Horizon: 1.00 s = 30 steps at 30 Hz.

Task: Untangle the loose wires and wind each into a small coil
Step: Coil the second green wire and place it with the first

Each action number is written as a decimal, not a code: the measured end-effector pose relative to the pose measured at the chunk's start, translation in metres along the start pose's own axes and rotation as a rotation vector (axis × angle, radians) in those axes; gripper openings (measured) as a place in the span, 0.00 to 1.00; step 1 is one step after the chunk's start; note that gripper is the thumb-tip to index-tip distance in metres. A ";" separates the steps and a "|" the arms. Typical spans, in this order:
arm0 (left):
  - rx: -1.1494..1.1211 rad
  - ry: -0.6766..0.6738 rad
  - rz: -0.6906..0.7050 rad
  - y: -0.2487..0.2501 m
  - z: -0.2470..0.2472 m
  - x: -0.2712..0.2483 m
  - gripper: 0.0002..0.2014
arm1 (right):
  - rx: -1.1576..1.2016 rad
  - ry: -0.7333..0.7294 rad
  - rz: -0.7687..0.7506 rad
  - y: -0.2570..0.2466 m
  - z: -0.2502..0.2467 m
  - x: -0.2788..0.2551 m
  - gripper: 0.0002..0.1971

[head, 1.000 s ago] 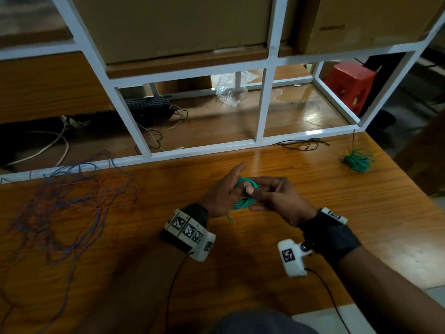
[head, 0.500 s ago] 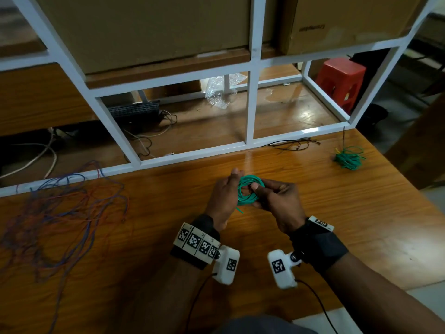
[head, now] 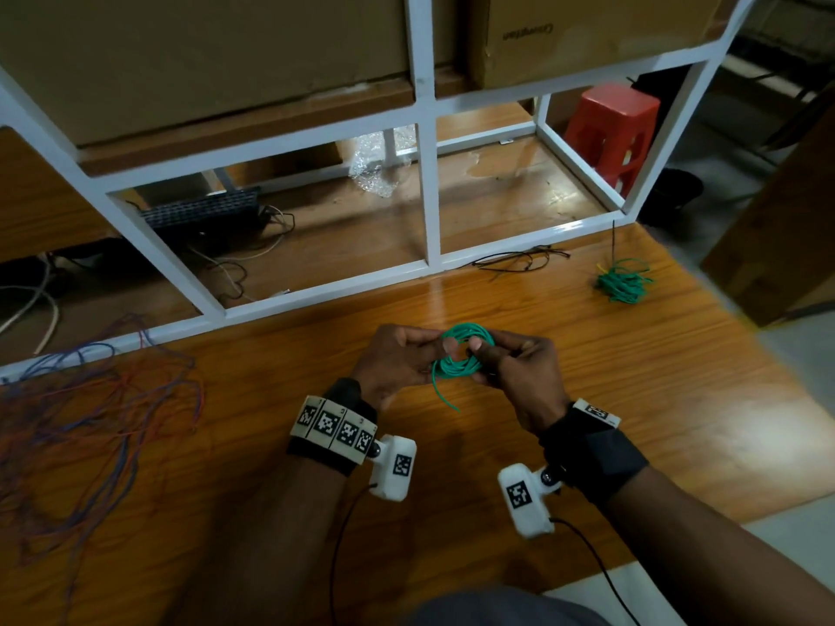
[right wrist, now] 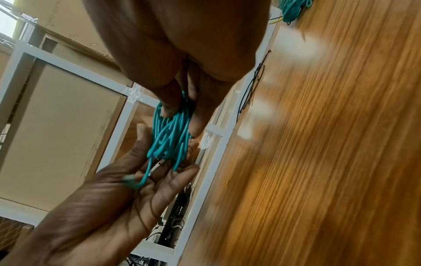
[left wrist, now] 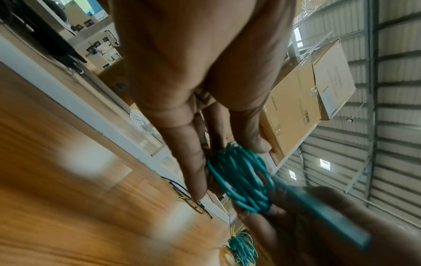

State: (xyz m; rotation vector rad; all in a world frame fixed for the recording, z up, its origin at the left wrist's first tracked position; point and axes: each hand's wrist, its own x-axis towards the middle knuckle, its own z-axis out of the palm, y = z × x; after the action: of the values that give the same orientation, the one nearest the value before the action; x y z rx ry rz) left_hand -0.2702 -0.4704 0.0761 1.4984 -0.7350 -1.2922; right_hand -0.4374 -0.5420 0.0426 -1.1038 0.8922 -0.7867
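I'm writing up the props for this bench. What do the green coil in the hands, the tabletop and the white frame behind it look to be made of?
Green coil: thin wire in smooth, matte plastic-like insulation; it bends into tight loops. Core not visible.
Tabletop: wood or wood-look laminate, glossy; grain lines and bright reflections show.
White frame: probably painted metal; straight square bars, even white coat.

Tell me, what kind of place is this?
Probably a workshop or storeroom: cardboard boxes sit on a white metal rack, loose wires sprawl over the wooden table, and the left wrist view shows corrugated metal walls.
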 end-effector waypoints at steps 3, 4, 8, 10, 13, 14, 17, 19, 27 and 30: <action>0.029 0.043 0.023 -0.002 0.009 0.010 0.15 | -0.003 -0.007 -0.001 0.001 -0.009 0.004 0.05; 0.066 0.069 0.059 -0.005 0.012 0.015 0.15 | -0.011 -0.025 0.005 0.000 -0.014 0.005 0.05; 0.289 0.162 0.190 -0.010 0.023 0.033 0.12 | -0.112 -0.193 -0.021 -0.008 -0.042 0.019 0.21; 0.365 0.156 0.242 -0.008 0.030 0.040 0.10 | -0.150 -0.246 -0.043 -0.015 -0.056 0.029 0.31; 0.466 0.147 0.315 -0.005 0.040 0.052 0.10 | -0.330 -0.285 -0.177 -0.024 -0.070 0.043 0.25; 0.455 0.159 0.314 -0.004 0.044 0.056 0.10 | -0.348 -0.274 -0.205 -0.024 -0.074 0.048 0.21; 0.329 0.240 0.289 -0.004 0.056 0.067 0.10 | -0.237 -0.187 -0.160 -0.020 -0.077 0.061 0.16; 0.302 0.276 0.257 -0.005 0.062 0.074 0.07 | -0.200 -0.202 -0.108 -0.017 -0.077 0.070 0.17; 0.203 0.473 0.110 -0.003 0.037 0.110 0.08 | -0.377 0.018 0.050 -0.049 -0.138 0.173 0.02; 0.200 0.518 0.106 -0.002 0.039 0.122 0.11 | -0.592 0.111 0.027 -0.058 -0.140 0.220 0.07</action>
State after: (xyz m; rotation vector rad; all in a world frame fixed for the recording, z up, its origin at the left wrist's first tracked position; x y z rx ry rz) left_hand -0.2774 -0.5907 0.0326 1.8286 -0.5993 -0.7151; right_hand -0.4726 -0.8066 0.0262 -1.5677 1.2774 -0.5741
